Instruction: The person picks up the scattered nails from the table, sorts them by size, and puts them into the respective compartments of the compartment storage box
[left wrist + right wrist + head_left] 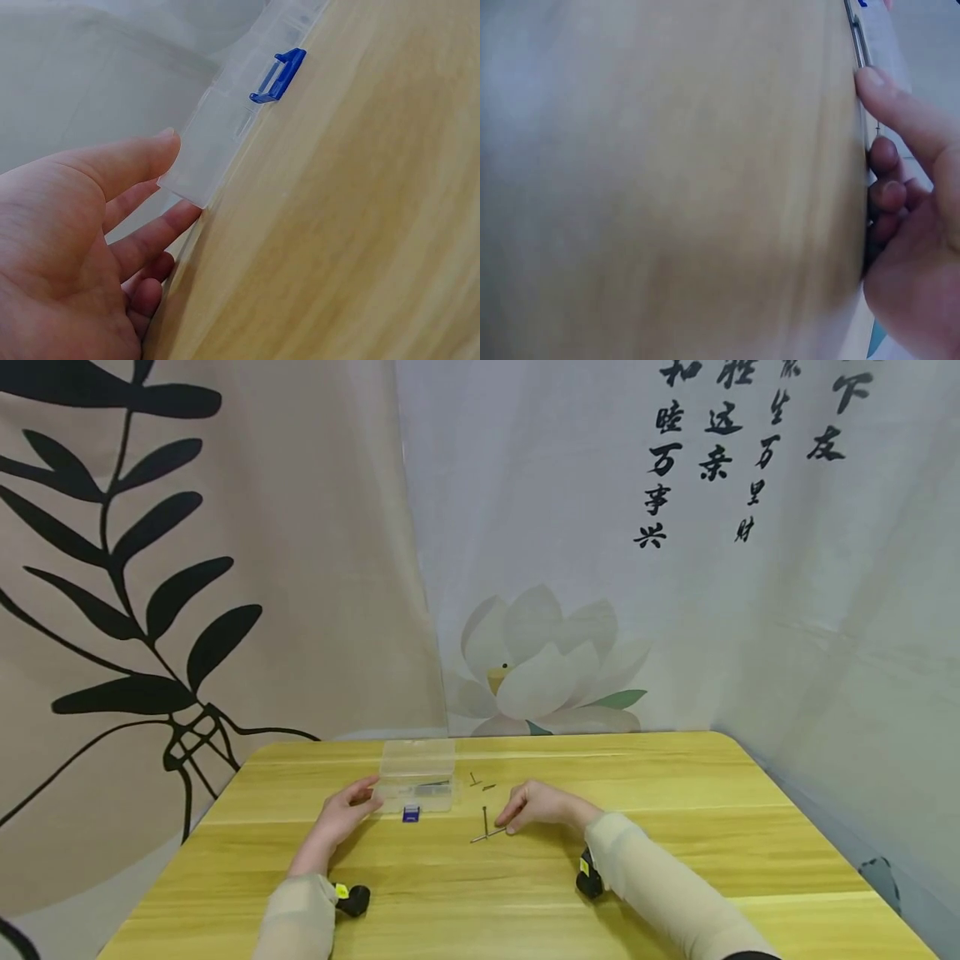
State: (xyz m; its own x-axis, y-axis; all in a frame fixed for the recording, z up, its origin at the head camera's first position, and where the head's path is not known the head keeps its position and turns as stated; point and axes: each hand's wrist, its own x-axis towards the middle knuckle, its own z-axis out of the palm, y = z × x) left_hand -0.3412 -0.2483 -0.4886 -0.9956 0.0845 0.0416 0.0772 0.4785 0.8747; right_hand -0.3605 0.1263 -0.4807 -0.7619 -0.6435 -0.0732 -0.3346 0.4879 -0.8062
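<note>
At the left end of a clear plastic box, my left hand grips its corner. In the left wrist view the thumb lies on the box's front wall and the fingers reach round the end. The lid stands raised, and a blue latch hangs at the front. My right hand pinches one end of a thin, nail-like metal rod low over the table. A second thin metal rod with a small head crosses it. In the right wrist view, metal rods extend past the thumb.
Two small metal pieces, one with a head and a short one, lie right of the box. A dark thin piece shows inside the box. The wooden table ends at a printed curtain.
</note>
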